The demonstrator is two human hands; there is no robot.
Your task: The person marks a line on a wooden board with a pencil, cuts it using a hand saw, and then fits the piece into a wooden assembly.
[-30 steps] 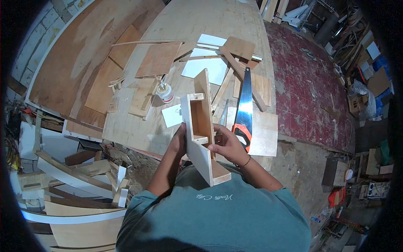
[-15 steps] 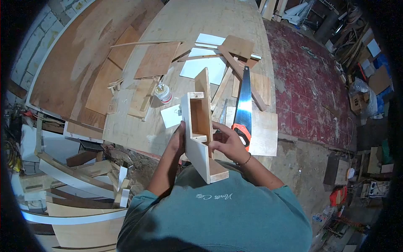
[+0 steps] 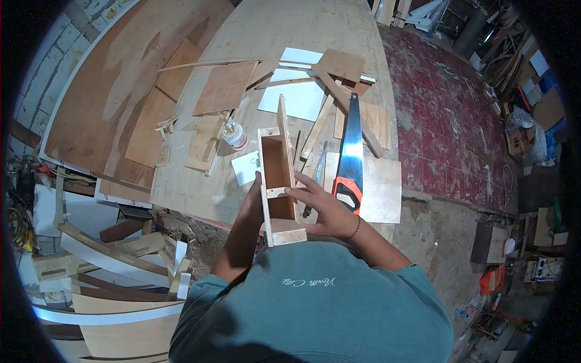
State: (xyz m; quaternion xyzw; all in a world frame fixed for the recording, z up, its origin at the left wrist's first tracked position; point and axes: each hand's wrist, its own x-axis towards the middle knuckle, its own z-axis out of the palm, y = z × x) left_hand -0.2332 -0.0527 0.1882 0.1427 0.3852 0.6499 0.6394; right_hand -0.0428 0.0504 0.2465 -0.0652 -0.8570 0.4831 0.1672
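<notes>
Between my two hands is a narrow wooden box [image 3: 278,159], open on the side facing me, with a divider across its inside and one taller panel at the far end. My left hand [image 3: 250,202] is closed against its left wall, fingers partly hidden behind it. On the right side, my right hand [image 3: 327,209] grips the box, a finger lying on the divider's edge. A hand saw [image 3: 351,160] with an orange and black handle lies just right of my right hand. A glass jar [image 3: 234,134] with pale contents stands beyond the box to the left.
The wooden workbench [image 3: 290,30] carries white boards [image 3: 293,97], a brown panel [image 3: 225,88] and several wood strips. A large plywood sheet [image 3: 109,91] lies at the left. Wood offcuts [image 3: 115,254] are piled at lower left. Red tiled floor [image 3: 442,121] runs along the right.
The box has turned so its open side faces up toward me more squarely, and its near end has shifted left and away. My right fingers have moved onto the divider area.
</notes>
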